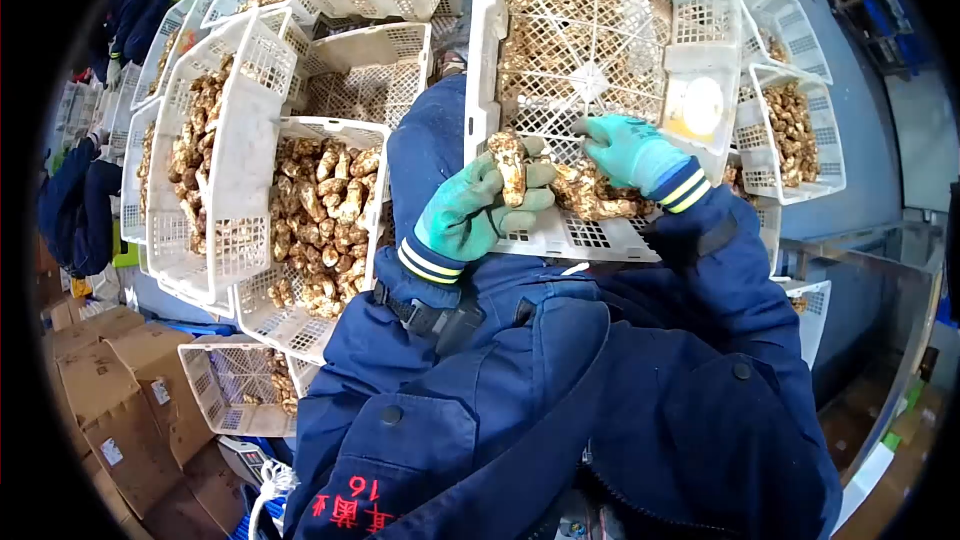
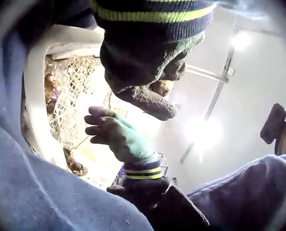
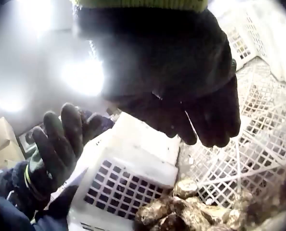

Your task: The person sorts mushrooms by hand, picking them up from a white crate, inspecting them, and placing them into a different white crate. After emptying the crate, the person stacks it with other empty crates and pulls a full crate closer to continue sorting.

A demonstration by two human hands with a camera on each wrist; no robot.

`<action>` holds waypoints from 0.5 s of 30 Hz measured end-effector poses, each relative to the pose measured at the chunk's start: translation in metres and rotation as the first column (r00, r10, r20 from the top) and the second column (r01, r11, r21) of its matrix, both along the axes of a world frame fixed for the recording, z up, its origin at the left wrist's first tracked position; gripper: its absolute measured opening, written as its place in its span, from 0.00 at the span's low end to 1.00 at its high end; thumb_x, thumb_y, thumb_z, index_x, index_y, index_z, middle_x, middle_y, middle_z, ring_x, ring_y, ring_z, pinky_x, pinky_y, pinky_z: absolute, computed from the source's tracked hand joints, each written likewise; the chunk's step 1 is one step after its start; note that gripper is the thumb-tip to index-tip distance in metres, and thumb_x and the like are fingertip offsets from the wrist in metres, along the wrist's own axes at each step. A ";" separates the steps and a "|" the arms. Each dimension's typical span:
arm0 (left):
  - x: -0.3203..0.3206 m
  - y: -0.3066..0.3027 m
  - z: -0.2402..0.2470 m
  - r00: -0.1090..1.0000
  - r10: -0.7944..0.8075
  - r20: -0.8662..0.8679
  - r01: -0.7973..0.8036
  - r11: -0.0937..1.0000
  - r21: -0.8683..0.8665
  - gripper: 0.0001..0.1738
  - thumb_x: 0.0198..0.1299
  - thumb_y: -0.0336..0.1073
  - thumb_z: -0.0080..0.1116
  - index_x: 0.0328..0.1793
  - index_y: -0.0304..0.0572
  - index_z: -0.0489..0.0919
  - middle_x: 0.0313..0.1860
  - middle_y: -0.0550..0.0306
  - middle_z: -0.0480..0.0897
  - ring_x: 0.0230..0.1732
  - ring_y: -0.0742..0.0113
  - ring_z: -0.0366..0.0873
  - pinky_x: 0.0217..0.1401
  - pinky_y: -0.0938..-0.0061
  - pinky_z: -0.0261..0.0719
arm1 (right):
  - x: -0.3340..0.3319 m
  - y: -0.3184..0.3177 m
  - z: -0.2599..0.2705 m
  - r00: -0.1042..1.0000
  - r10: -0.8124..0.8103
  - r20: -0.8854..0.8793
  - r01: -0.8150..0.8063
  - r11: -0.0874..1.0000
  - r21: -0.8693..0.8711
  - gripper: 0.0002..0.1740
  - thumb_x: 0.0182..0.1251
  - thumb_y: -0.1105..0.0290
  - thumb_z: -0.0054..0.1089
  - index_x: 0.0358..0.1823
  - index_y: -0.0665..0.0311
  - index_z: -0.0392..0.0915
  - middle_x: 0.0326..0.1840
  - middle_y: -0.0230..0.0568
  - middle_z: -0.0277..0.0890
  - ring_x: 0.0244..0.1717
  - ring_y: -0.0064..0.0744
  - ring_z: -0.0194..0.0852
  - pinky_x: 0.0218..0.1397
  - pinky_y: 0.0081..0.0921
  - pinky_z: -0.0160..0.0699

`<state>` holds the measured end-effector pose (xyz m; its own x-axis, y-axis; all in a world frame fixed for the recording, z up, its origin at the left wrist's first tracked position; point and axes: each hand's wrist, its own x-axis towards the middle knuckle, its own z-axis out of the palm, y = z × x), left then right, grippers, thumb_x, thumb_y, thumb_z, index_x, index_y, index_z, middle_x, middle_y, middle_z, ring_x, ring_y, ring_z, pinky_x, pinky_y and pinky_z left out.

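My left hand (image 1: 472, 202), in a green-palmed glove, holds a brown and cream mushroom (image 1: 509, 168) upright between thumb and fingers. In the left wrist view a bit of the mushroom (image 2: 162, 87) shows among the curled fingers (image 2: 150, 102). To its right, my gloved right hand (image 1: 632, 152) hovers over the near part of a white plastic crate (image 1: 482, 60). Its fingers (image 3: 212, 115) are extended and hold nothing. Several mushrooms (image 1: 590, 192) lie below it at the crate's near end, partly covered by the right hand and cuff.
Crates of mushrooms (image 1: 325, 200) crowd the left side, and another mushroom-filled crate (image 1: 795, 135) stands at the right. A round pale-yellow object (image 1: 697, 108) is at the crate's right wall. Cardboard boxes (image 1: 130, 390) are stacked at lower left; a metal frame (image 1: 900, 340) stands at right.
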<state>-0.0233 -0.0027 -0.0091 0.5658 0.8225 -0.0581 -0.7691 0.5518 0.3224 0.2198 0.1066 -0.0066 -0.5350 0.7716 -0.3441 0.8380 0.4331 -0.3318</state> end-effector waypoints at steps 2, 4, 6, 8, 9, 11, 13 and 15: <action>0.002 -0.001 0.008 0.994 0.041 -0.104 -0.047 0.997 -0.054 0.31 0.70 0.35 0.54 0.76 0.38 0.59 0.61 0.45 0.78 0.55 0.60 0.83 0.50 0.75 0.86 | -0.007 -0.001 -0.033 0.994 0.054 -0.098 -0.058 0.997 -0.040 0.25 0.69 0.61 0.52 0.66 0.58 0.70 0.44 0.52 0.82 0.42 0.51 0.83 0.52 0.41 0.79; 0.000 -0.002 0.003 0.973 0.072 -0.218 -0.081 0.996 -0.033 0.30 0.70 0.34 0.55 0.75 0.37 0.61 0.59 0.46 0.79 0.53 0.62 0.84 0.48 0.76 0.86 | -0.032 0.002 -0.026 0.994 0.070 -0.080 -0.088 0.961 -0.264 0.30 0.66 0.61 0.53 0.70 0.59 0.66 0.55 0.58 0.77 0.50 0.50 0.81 0.57 0.39 0.77; 0.001 -0.002 0.001 0.928 0.153 -0.340 -0.163 0.987 -0.002 0.28 0.68 0.30 0.57 0.72 0.36 0.65 0.55 0.49 0.82 0.49 0.64 0.84 0.47 0.79 0.85 | -0.042 0.006 -0.043 0.999 -0.012 0.031 0.020 0.956 -0.293 0.33 0.65 0.60 0.54 0.71 0.59 0.64 0.54 0.59 0.78 0.54 0.52 0.79 0.58 0.40 0.76; 0.002 -0.005 -0.008 0.865 0.222 -0.450 -0.223 0.973 0.051 0.28 0.66 0.28 0.59 0.71 0.36 0.67 0.54 0.50 0.82 0.48 0.65 0.85 0.47 0.78 0.85 | -0.046 0.011 -0.074 0.998 -0.027 -0.056 0.016 0.982 -0.188 0.32 0.65 0.59 0.52 0.71 0.58 0.64 0.56 0.59 0.77 0.55 0.55 0.78 0.58 0.41 0.76; 0.010 -0.007 0.005 0.774 0.306 -0.555 -0.327 0.943 0.064 0.29 0.62 0.24 0.62 0.69 0.35 0.69 0.54 0.52 0.82 0.45 0.69 0.83 0.45 0.80 0.82 | -0.049 0.011 -0.075 0.999 -0.026 -0.028 0.018 0.971 -0.240 0.32 0.66 0.60 0.51 0.71 0.58 0.63 0.57 0.59 0.77 0.55 0.55 0.78 0.59 0.40 0.75; 0.011 -0.008 0.002 0.623 0.408 -0.668 -0.343 0.909 0.235 0.28 0.60 0.24 0.62 0.68 0.35 0.70 0.52 0.54 0.82 0.42 0.72 0.81 0.43 0.81 0.80 | -0.052 0.010 -0.075 1.000 -0.015 0.001 0.015 0.968 -0.252 0.31 0.66 0.62 0.50 0.71 0.59 0.64 0.56 0.58 0.78 0.55 0.54 0.78 0.58 0.40 0.75; 0.012 -0.008 0.009 0.628 0.421 -0.655 -0.354 0.904 0.242 0.28 0.59 0.23 0.62 0.67 0.34 0.72 0.49 0.57 0.81 0.37 0.76 0.76 0.42 0.83 0.77 | -0.059 0.009 -0.076 1.000 -0.018 -0.011 0.015 0.975 -0.223 0.28 0.65 0.63 0.54 0.68 0.60 0.68 0.53 0.57 0.79 0.54 0.52 0.79 0.58 0.40 0.76; 0.008 -0.007 0.009 0.659 0.383 -0.647 -0.337 0.920 0.201 0.28 0.59 0.23 0.62 0.67 0.34 0.71 0.48 0.57 0.81 0.38 0.77 0.76 0.42 0.84 0.77 | -0.063 0.007 -0.075 0.999 -0.035 -0.040 0.026 0.978 -0.207 0.24 0.64 0.64 0.58 0.62 0.59 0.73 0.49 0.55 0.81 0.48 0.47 0.82 0.53 0.37 0.78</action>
<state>-0.0158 -0.0100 0.0000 0.0565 0.9682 -0.2435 -0.4762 0.2405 0.8458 0.1569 0.1132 -0.0816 -0.5301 0.7026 -0.4747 0.8327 0.3257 -0.4478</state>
